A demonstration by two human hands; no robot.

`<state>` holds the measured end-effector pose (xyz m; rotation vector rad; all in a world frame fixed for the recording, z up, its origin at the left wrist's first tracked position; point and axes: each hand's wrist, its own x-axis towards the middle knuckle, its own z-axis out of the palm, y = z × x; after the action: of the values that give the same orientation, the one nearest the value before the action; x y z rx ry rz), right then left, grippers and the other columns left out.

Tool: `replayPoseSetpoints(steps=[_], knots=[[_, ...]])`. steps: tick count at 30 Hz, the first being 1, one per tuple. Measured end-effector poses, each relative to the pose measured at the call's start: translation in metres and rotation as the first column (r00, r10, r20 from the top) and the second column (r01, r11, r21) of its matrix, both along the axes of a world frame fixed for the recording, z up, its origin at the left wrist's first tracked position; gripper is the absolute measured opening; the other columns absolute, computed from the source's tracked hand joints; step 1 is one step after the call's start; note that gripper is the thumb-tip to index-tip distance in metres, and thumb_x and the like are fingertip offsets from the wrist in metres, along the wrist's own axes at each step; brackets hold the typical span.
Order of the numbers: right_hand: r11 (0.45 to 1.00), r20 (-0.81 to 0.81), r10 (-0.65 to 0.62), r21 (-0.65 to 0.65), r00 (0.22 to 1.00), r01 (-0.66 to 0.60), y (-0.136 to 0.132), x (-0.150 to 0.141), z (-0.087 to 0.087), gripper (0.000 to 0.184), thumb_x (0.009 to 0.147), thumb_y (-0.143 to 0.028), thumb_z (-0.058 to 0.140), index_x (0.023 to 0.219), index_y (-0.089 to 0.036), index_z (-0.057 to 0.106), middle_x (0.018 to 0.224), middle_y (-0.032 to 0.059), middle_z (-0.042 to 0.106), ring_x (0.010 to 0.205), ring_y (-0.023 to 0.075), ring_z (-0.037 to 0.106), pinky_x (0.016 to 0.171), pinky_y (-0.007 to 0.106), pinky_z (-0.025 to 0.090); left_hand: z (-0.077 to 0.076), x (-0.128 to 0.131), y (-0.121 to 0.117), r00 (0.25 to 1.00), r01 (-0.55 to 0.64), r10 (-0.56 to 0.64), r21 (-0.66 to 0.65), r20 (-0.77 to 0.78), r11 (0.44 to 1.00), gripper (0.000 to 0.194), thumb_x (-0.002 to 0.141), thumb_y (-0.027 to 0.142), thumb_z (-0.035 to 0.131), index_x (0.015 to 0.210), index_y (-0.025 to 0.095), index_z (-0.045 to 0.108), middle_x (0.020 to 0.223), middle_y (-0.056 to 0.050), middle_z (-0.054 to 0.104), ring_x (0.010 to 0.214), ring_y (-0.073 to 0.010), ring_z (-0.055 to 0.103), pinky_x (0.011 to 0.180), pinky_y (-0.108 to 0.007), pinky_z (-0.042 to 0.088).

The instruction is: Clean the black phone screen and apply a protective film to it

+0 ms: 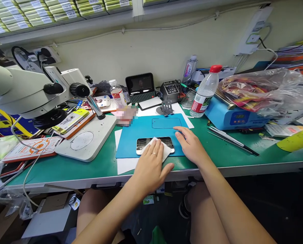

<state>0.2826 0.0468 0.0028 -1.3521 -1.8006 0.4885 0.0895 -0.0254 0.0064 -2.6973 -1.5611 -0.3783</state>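
A smartphone [138, 146] with a dark, streaky screen lies flat and sideways on a blue work mat [127, 135]. My left hand [151, 166] rests on it palm down, fingers stretched out flat over a white wipe [167, 152] spread on the screen. The thumb points to the right, off the phone's near edge. Just beyond the phone's right end, my right hand [190, 145] hovers or rests above the mat with loosely bent fingers apart; nothing shows in it. A phone-shaped outline [166, 123] is drawn on the mat behind the phone.
At left stands a microscope [52, 88] on a pale base [100, 142]. A red-capped bottle [206, 91], a blue device [225, 113] and tweezers [231, 139] are to the right. Behind the mat are a small metal stand [166, 107] and a small screen [140, 86].
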Motion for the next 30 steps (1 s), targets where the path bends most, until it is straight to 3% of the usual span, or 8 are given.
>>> replayPoseSetpoints(steps=[4, 8, 12, 15, 21, 25, 28, 30], knots=[[1.000, 0.022, -0.004, -0.013, 1.000, 0.005, 0.000, -0.002, 0.000, 0.042, 0.098, -0.046, 0.040, 0.121, -0.020, 0.064, 0.128, 0.0131, 0.066, 0.124, 0.0291, 0.057, 0.108, 0.047, 0.042, 0.002, -0.026, 0.005, 0.998, -0.061, 0.060, -0.049, -0.033, 0.997, 0.073, 0.105, 0.054, 0.031, 0.152, 0.000, 0.035, 0.161, -0.022, 0.031, 0.152, -0.0336, 0.026, 0.122, -0.049, 0.031], [1.000, 0.025, -0.004, -0.005, 1.000, 0.004, 0.002, -0.002, -0.001, 0.041, 0.098, -0.046, 0.040, 0.119, -0.021, 0.065, 0.127, 0.0128, 0.067, 0.124, 0.0292, 0.057, 0.108, 0.047, 0.042, 0.002, 0.007, 0.018, 0.988, -0.156, 0.155, -0.052, -0.017, 0.986, 0.083, 0.101, 0.061, 0.034, 0.150, -0.006, 0.036, 0.159, -0.028, 0.031, 0.150, -0.0395, 0.026, 0.122, -0.052, 0.028], [1.000, 0.035, -0.002, 0.001, 0.999, 0.002, 0.003, -0.001, 0.000, 0.042, 0.097, -0.046, 0.040, 0.118, -0.020, 0.065, 0.126, 0.0139, 0.067, 0.122, 0.0301, 0.058, 0.107, 0.049, 0.043, 0.002, 0.037, 0.013, 0.999, -0.023, 0.024, -0.031, 0.032, 0.999, 0.089, 0.099, 0.066, 0.032, 0.151, -0.006, 0.035, 0.159, -0.027, 0.031, 0.152, -0.0379, 0.023, 0.124, -0.049, 0.025], [1.000, 0.038, -0.002, 0.003, 0.999, 0.001, 0.002, -0.001, 0.001, 0.043, 0.097, -0.047, 0.041, 0.119, -0.019, 0.065, 0.127, 0.0145, 0.067, 0.121, 0.0304, 0.059, 0.106, 0.049, 0.044, 0.001, 0.015, 0.003, 1.000, 0.003, -0.002, -0.023, 0.028, 1.000, 0.086, 0.100, 0.066, 0.029, 0.151, -0.003, 0.036, 0.160, -0.025, 0.031, 0.152, -0.0355, 0.022, 0.124, -0.047, 0.027], [1.000, 0.041, -0.008, -0.009, 0.999, 0.008, 0.000, -0.003, 0.002, 0.040, 0.098, -0.047, 0.042, 0.120, -0.022, 0.065, 0.129, 0.0129, 0.066, 0.122, 0.0304, 0.058, 0.107, 0.050, 0.043, 0.008, -0.054, -0.006, 0.992, -0.117, 0.115, -0.041, -0.047, 0.992, 0.071, 0.105, 0.054, 0.026, 0.150, 0.000, 0.038, 0.159, -0.022, 0.035, 0.151, -0.0326, 0.029, 0.122, -0.049, 0.031], [1.000, 0.042, -0.006, -0.021, 0.999, 0.007, 0.001, -0.003, 0.002, 0.042, 0.097, -0.047, 0.043, 0.121, -0.020, 0.065, 0.128, 0.0134, 0.066, 0.119, 0.0309, 0.059, 0.105, 0.051, 0.045, 0.012, -0.030, 0.005, 0.994, -0.100, 0.098, -0.040, -0.038, 0.994, 0.070, 0.105, 0.055, 0.028, 0.145, 0.001, 0.047, 0.154, -0.021, 0.045, 0.147, -0.0337, 0.037, 0.122, -0.049, 0.029], [0.999, 0.035, -0.018, -0.033, 0.999, 0.019, 0.001, -0.003, 0.003, 0.043, 0.096, -0.048, 0.045, 0.121, -0.020, 0.065, 0.128, 0.0137, 0.066, 0.117, 0.0315, 0.060, 0.104, 0.051, 0.046, 0.006, -0.005, 0.011, 0.995, -0.102, 0.102, 0.006, -0.017, 0.995, 0.077, 0.103, 0.059, 0.032, 0.146, -0.005, 0.044, 0.154, -0.026, 0.042, 0.148, -0.0363, 0.035, 0.122, -0.048, 0.031], [0.998, 0.027, -0.030, -0.045, 0.999, 0.031, 0.000, -0.004, 0.003, 0.043, 0.096, -0.050, 0.047, 0.121, -0.021, 0.065, 0.129, 0.0133, 0.065, 0.116, 0.0313, 0.061, 0.102, 0.050, 0.047, 0.001, -0.006, 0.008, 0.996, -0.091, 0.092, 0.038, -0.022, 0.995, 0.077, 0.103, 0.057, 0.033, 0.148, -0.005, 0.040, 0.157, -0.026, 0.037, 0.149, -0.0360, 0.031, 0.121, -0.048, 0.031]])
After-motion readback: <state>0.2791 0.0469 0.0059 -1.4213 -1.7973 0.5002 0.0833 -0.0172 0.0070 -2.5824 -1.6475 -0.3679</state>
